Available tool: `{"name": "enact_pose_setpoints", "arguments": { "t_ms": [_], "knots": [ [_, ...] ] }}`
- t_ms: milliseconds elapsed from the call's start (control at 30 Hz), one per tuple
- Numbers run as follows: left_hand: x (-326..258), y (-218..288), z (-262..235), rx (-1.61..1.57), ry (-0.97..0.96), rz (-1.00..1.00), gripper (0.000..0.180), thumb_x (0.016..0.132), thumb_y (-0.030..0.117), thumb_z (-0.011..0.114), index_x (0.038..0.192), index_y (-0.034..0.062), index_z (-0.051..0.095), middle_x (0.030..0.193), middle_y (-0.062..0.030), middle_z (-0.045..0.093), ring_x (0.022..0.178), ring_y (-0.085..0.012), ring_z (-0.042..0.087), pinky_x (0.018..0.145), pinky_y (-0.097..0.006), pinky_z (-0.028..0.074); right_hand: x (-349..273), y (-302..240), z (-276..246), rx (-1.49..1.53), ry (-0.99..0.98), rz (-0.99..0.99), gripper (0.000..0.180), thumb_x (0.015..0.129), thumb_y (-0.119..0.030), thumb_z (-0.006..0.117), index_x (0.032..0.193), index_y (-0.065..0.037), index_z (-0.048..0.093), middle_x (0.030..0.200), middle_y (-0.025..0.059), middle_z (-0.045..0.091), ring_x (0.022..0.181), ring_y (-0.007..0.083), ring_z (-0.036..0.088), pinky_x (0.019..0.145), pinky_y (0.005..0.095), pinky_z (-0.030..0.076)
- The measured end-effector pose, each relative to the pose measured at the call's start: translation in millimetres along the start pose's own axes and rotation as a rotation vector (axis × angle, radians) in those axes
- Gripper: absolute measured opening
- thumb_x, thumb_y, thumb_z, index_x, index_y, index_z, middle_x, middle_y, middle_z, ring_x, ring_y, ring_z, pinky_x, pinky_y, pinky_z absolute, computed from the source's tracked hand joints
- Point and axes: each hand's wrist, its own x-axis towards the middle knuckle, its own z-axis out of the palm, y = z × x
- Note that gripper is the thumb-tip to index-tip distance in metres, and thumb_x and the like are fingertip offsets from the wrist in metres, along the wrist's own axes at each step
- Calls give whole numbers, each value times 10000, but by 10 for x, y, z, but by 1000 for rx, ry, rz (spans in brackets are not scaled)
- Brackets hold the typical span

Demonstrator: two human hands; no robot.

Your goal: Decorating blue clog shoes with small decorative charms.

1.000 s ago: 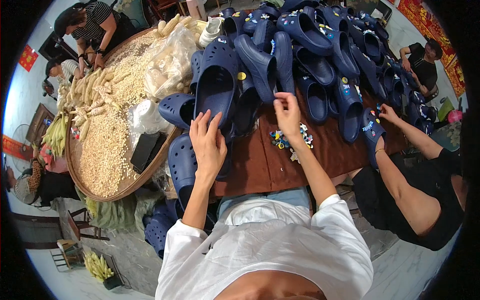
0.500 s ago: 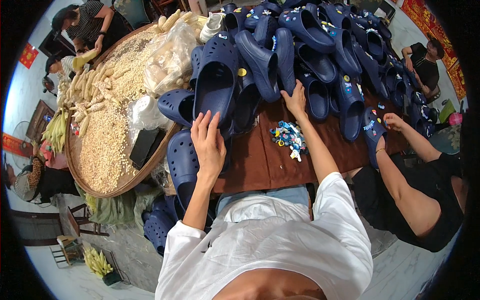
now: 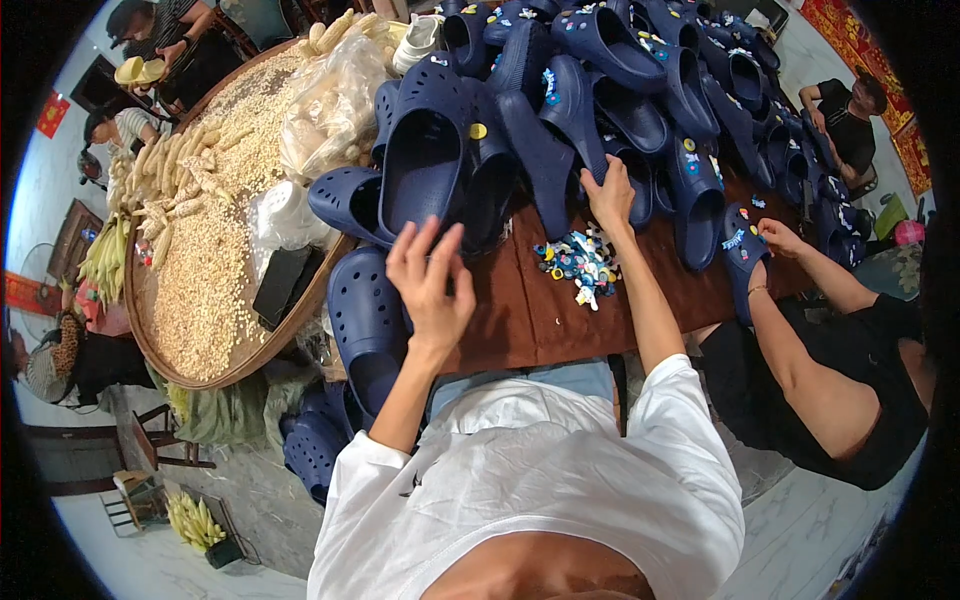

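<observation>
My left hand (image 3: 432,295) has its fingers apart at the heel of a large navy clog (image 3: 425,150); I cannot tell whether the fingertips touch it. Thumb and fingers of my right hand (image 3: 610,192) close on the heel end of another navy clog (image 3: 572,95), which carries small charms on its strap. Beside that one, a further clog (image 3: 540,165) lies tilted, its side toward me. A small pile of blue, white and yellow shoe charms (image 3: 575,268) sits on the brown tablecloth (image 3: 510,320), below my right hand.
At the left stands a wide round basket (image 3: 190,378) of corn kernels and cobs, with a plastic bag (image 3: 335,110) and a black phone-like slab (image 3: 290,285). Many decorated clogs (image 3: 690,180) cover the far table. A co-worker's hands (image 3: 775,240) handle a clog at the right.
My left hand has lifted back from the clog's heel and spread. The clog at my right hand has tilted, heel swinging right, and the clog beside it has shifted toward me.
</observation>
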Motion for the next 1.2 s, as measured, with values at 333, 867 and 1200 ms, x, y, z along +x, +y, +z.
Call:
{"name": "enact_pose_setpoints", "arguments": {
  "t_ms": [333, 867, 1200],
  "knots": [
    [-468, 164, 769, -519, -440, -86, 557, 806, 35, 636, 1347, 83, 518, 1308, -201, 499, 1196, -390, 475, 1027, -448, 396, -48, -121, -233, 4, 110, -54, 524, 864, -326, 663, 1219, 12, 478, 1127, 237, 574, 965, 433, 609, 813, 488, 495],
    [-353, 36, 1537, -508, -666, -151, 730, 824, 76, 647, 1485, 176, 355, 1423, -374, 262, 1286, -526, 360, 1089, -485, 343, -384, -205, -733, 90, 224, -20, 471, 893, -295, 651, 1221, 0, 487, 1136, 220, 567, 1007, 413, 603, 811, 468, 497],
    [-172, -172, 1736, -505, -576, -289, 703, 849, 150, 655, 1486, 176, 358, 1429, -368, 301, 1297, -509, 390, 1059, -457, 387, -1167, -165, -847, 492, 89, 64, 426, 920, -197, 643, 1243, 39, 496, 1130, 178, 594, 1020, 255, 589, 888, 366, 465]
  ]
}}
